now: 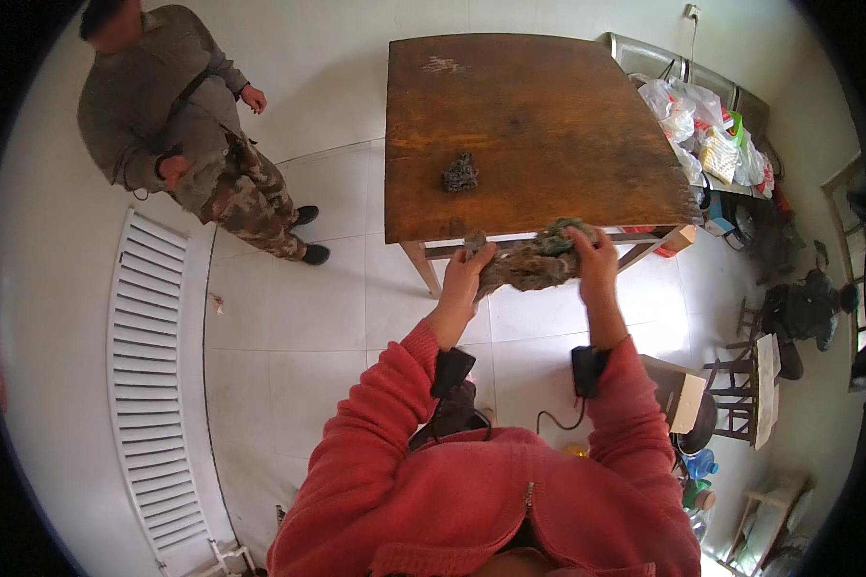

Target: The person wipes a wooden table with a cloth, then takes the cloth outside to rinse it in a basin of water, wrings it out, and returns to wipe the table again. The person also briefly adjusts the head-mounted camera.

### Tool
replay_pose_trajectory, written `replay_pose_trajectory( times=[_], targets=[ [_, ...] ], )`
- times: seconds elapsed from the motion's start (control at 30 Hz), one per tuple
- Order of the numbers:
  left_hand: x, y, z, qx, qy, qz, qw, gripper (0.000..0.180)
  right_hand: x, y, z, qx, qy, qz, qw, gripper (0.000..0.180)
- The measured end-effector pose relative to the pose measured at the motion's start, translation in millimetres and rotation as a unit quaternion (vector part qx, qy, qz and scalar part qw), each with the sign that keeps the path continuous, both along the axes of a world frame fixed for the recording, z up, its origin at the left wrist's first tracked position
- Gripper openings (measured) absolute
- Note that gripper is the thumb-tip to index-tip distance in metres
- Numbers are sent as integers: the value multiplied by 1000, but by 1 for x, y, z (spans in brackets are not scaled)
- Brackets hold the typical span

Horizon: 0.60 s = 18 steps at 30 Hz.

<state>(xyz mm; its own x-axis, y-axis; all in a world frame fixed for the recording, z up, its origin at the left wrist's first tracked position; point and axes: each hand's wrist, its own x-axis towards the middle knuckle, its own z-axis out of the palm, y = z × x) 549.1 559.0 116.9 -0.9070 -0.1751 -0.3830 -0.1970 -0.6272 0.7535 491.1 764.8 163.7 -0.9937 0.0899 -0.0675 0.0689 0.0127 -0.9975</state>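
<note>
From my distant place I see the brown and green bundle (532, 266) spread between my two hands, at the near edge of the table (568, 115). My left hand (464, 279) is closed on its left end; my right hand (598, 262) is closed on its right end, beside the green part, with the fingers partly hidden. In this view the upper side of the bundle reaches the table's edge, but whether it touches there, I cannot tell. A dark lump (460, 173) lies on the table, nearer to the left edge than to the right one, and apart from my hands. Wide brown wood extends from it to the far edge. Pale floor (327, 308) lies open on my left side, as far as the radiator (154, 385). A person (154, 106) stands beyond the table's left edge, with floor between. On the right the room is tighter: bags (707, 125) on a bench (635, 58) are close to the table's right edge, and a box (674, 389) stands near my right sleeve.
</note>
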Motion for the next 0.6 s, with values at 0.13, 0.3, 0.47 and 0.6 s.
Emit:
replay_pose_trajectory(
  times=[0.13, 0.3, 0.47, 0.6],
  targets=[
    [-95, -4, -1, -16, 116, -7, 993, 51, -95, 19, -22, -48, 85, 9, 995, 30],
    [-214, -10, -12, -222, 50, -191, 955, 72, -237, 59, -56, 71, 30, 7, 997, 48],
    [-252, -45, -78, -356, 25, -132, 925, 77, -302, 37, -133, 513, 93, 15, 853, 81],
    [-250, -74, -99, -419, -24, -35, 907, 52, -307, -32, -157, 650, -30, 74, 756, 82]
  ],
)
